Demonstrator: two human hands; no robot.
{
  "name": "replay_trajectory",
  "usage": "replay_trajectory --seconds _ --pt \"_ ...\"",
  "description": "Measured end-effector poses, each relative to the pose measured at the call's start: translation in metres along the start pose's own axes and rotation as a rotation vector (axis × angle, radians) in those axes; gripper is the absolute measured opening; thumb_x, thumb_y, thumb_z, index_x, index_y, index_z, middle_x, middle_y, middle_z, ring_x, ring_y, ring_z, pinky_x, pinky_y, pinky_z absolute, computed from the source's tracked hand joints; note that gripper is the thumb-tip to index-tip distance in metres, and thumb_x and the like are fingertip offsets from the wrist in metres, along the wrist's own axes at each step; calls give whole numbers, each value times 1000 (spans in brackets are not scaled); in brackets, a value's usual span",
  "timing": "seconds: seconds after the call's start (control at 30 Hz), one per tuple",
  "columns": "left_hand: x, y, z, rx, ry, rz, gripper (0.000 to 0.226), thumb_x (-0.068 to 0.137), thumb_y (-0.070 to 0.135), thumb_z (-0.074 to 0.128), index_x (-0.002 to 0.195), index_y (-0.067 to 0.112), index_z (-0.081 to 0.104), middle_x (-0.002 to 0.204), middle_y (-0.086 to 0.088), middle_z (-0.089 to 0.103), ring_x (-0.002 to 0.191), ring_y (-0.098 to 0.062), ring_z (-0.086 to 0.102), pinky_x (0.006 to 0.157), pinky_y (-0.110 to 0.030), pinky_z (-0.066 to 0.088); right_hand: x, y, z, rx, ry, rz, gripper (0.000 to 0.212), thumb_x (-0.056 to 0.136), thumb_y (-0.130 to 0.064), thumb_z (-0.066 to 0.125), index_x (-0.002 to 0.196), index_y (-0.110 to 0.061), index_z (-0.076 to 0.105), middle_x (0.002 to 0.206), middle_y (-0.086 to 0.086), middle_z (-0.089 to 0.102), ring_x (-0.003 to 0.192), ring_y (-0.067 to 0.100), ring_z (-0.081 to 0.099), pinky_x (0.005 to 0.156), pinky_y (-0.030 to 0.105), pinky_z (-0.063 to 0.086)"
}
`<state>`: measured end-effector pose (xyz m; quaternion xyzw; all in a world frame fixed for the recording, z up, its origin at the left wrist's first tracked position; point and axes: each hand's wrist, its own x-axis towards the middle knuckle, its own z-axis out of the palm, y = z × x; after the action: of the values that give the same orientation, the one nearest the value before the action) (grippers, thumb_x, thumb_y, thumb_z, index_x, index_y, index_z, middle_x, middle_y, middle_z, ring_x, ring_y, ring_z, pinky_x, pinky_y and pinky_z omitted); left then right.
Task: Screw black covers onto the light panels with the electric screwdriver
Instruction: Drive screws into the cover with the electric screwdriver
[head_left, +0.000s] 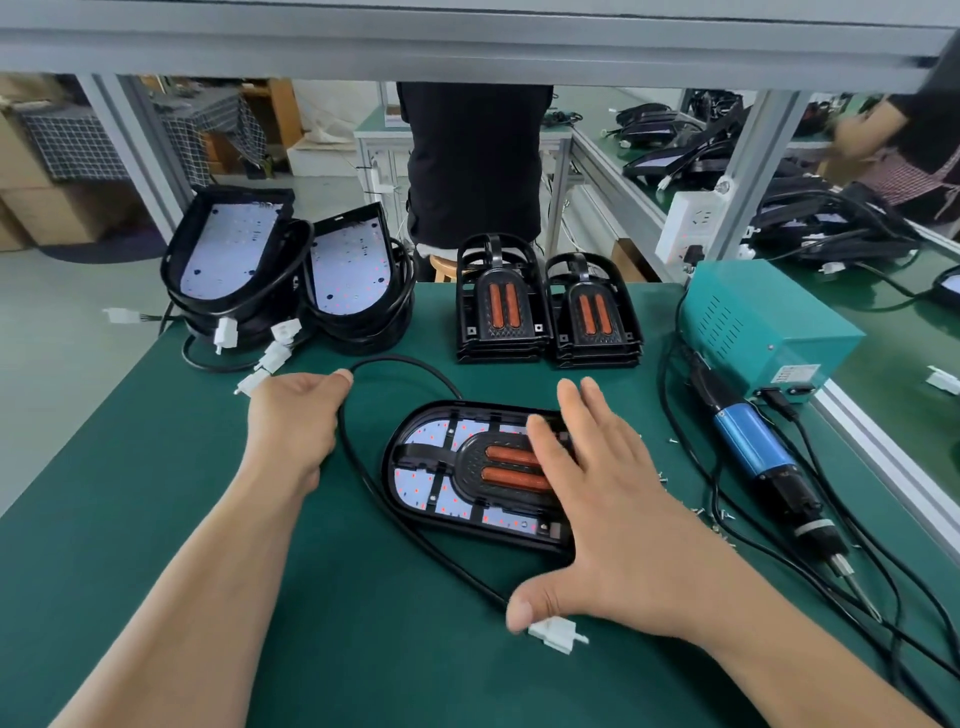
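**Cover seated, not yet screwed**

Left hand (293, 421) curls round the black cable (410, 525), likely keeping it clear; right hand (602, 499), fingers straight, steadies the orange-striped black plastic cover (498, 467) on the oval white light panel (431, 488) on the green table (156, 467); blue-barrelled electric screwdriver (748, 447) lies beside

Single head-worn view, forward and down, close over green bench (156, 519).

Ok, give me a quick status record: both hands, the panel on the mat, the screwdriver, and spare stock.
left hand: grips the black cable beside the light panel
right hand: flat, pressing the black cover
panel: lying on green mat, cover seated on it
electric screwdriver: lying on mat at right, untouched
screws: loose beside the screwdriver
stock: two cover stacks, two panel stacks at far edge
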<state>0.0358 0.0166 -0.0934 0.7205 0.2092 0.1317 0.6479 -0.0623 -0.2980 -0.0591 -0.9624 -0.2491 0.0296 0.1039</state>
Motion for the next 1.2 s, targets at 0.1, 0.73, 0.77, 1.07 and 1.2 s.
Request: replay_trajectory --seconds 0.1,0.73,0.77,1.07,1.2 --pt "1 -1 1 -20 19 -15 24 93 32 74 85 12 63 47 7 33 42 -14 22 44 -21 22 -5 -7 2 -78 -35 -53 153 56 -114 37 165 -24 -22 162 4 -51 146 20 -52 121 41 -21" --pt "-1 1 -2 59 -119 -27 28 90 36 81 85 10 72 52 8 31 49 -14 23 45 -22 21 16 14 7 83 114 -33 82 97 -60 65 163 -38 23 149 -7 32 126 20 53 105 32 46" --pt "-1 2 -2 59 -123 -27 28 90 35 81 85 9 72 52 8 30 49 -13 22 44 -21 21 17 13 7 99 124 -32 79 98 -55 67 162 -39 24 148 -7 32 122 21 57 103 32 47" --pt "-6 12 -17 171 -301 -96 45 82 44 88 92 2 74 61 3 21 63 -21 14 50 -24 14 15 12 3 168 63 4 83 98 -26 64 165 -33 16 154 -13 21 112 21 59 96 33 46" --pt "-14 16 -11 180 -317 -76 30 81 31 90 94 5 81 57 6 24 53 -16 16 44 -21 17 15 11 1 205 40 35 89 97 -20 61 166 -35 7 154 -14 20 110 20 59 95 32 46"
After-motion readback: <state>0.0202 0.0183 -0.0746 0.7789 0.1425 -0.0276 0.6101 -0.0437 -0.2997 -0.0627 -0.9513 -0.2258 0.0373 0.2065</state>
